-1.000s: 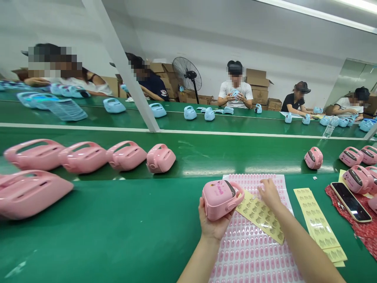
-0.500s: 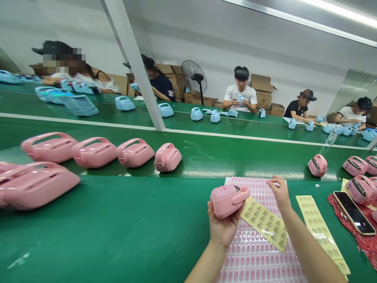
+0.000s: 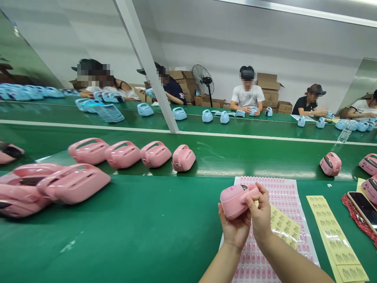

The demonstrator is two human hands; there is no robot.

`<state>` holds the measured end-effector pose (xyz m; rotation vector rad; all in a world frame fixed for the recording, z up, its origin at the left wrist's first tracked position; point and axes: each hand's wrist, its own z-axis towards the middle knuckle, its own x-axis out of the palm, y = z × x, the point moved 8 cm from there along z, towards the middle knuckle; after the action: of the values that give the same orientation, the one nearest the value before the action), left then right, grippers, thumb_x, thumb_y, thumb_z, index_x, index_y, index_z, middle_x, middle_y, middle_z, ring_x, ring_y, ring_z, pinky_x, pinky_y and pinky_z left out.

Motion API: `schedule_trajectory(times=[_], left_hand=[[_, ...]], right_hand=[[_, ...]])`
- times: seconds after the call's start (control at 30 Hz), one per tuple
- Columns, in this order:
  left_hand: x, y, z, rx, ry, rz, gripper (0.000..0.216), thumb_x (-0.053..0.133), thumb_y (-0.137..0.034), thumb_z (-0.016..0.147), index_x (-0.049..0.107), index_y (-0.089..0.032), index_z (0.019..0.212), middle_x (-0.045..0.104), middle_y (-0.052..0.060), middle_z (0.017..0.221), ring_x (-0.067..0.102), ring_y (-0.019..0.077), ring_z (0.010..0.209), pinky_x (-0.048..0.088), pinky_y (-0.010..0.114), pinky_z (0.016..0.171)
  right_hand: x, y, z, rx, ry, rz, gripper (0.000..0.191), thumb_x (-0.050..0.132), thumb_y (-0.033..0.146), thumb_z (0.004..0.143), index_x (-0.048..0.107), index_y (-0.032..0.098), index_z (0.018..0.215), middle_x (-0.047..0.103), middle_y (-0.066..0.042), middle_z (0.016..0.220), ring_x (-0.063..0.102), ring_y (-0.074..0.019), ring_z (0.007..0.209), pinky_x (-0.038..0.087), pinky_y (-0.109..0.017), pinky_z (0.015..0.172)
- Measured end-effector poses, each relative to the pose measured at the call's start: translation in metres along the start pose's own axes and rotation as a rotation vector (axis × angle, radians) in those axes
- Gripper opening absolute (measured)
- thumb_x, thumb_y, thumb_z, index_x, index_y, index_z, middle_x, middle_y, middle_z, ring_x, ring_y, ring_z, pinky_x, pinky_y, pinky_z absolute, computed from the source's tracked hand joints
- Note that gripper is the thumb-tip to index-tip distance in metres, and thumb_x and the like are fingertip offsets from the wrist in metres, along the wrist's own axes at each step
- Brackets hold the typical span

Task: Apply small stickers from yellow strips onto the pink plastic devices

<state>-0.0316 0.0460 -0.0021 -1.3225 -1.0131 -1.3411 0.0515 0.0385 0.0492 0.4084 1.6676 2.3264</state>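
The left hand (image 3: 235,231) cups a pink case (image 3: 232,203) above a sticker sheet (image 3: 285,192) on the desk (image 3: 153,236), the right hand (image 3: 261,212) touches its handle (image 3: 251,191) with bent fingers, what they pinch unclear, partly hiding a yellow strip (image 3: 285,226), and the phone (image 3: 363,209) is cut off.

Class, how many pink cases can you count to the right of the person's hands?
3 show clearly: a lone case, an edge case farther right, and a nearer case just past the phone. More may be hidden or cropped.
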Motion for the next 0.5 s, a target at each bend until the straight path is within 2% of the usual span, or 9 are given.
schedule_trajectory(times=[0.17, 0.33, 0.4, 0.5], left_hand=[[0.000, 0.003, -0.002, -0.020, -0.045, -0.015, 0.062, 0.042, -0.047, 0.080, 0.033, -0.012, 0.130, 0.063, 0.015, 0.105, 0.062, 0.0191, 0.093, 0.048, 0.024, 0.082], [0.003, 0.004, -0.002, -0.026, 0.004, 0.029, 0.069, 0.047, -0.047, 0.077, 0.023, -0.015, 0.134, 0.062, 0.013, 0.107, 0.061, 0.0208, 0.096, 0.046, 0.026, 0.086], [0.003, 0.006, -0.002, -0.042, 0.014, 0.047, 0.072, 0.046, -0.048, 0.077, 0.020, -0.015, 0.135, 0.061, 0.013, 0.110, 0.059, 0.0215, 0.099, 0.044, 0.027, 0.089], [0.003, 0.007, -0.002, -0.060, 0.030, 0.066, 0.072, 0.043, -0.049, 0.078, 0.019, -0.014, 0.136, 0.060, 0.014, 0.110, 0.058, 0.0208, 0.100, 0.042, 0.026, 0.090]], right_hand=[[0.001, -0.001, -0.002, 0.004, -0.011, 0.042, 0.021, 0.058, 0.031, 0.073, 0.056, 0.018, 0.057, 0.047, -0.011, 0.110, 0.042, -0.0248, 0.115, 0.037, -0.040, 0.093], [0.000, 0.002, -0.006, -0.059, -0.030, 0.005, 0.020, 0.056, 0.030, 0.076, 0.054, 0.018, 0.059, 0.044, -0.011, 0.113, 0.044, -0.0244, 0.111, 0.039, -0.042, 0.092], [-0.002, 0.009, -0.007, -0.143, -0.037, -0.055, 0.019, 0.054, 0.028, 0.077, 0.055, 0.019, 0.060, 0.045, -0.010, 0.108, 0.046, -0.0241, 0.108, 0.038, -0.044, 0.092], [-0.004, 0.027, -0.007, -0.347, -0.037, -0.170, 0.016, 0.052, 0.023, 0.078, 0.057, 0.021, 0.063, 0.046, -0.009, 0.100, 0.048, -0.0236, 0.102, 0.040, -0.045, 0.089]])
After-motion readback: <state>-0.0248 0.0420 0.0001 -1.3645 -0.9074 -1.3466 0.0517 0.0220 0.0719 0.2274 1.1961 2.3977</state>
